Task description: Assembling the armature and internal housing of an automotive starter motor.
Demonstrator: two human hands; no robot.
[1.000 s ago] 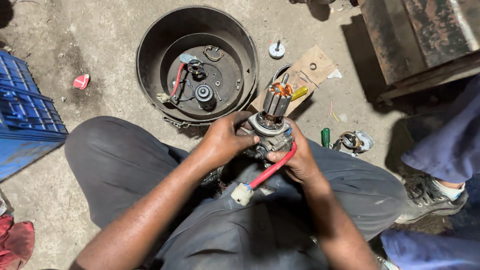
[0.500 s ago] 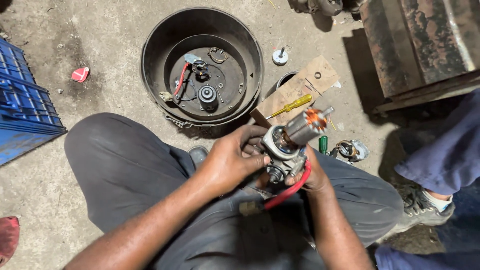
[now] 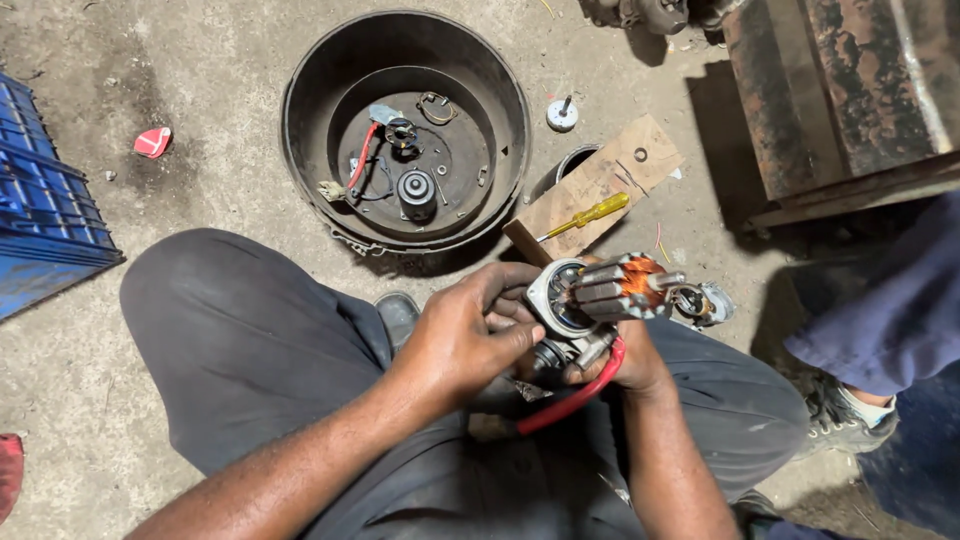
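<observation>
Both hands grip a motor armature [image 3: 605, 292]: left hand [image 3: 462, 338] fingers curl round its housing, right hand [image 3: 628, 362] mostly hidden beneath. A blue crate [image 3: 45, 225] is cut off at the left edge.

Round tub [image 3: 300, 120] ahead of the knees — screwdriver [image 3: 585, 216] on cardboard [image 3: 610, 180] to its right.

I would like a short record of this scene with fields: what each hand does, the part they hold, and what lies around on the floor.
left hand: left hand grips the motor part from the left side
right hand: right hand supports it from below, mostly hidden
held part: metal housing with copper windings showing; a red cable hangs from it
in front: round black tub holding small parts
beside tub: yellow screwdriver on a cardboard piece
left edge: blue crate
right edge: another person's leg and shoe
</observation>
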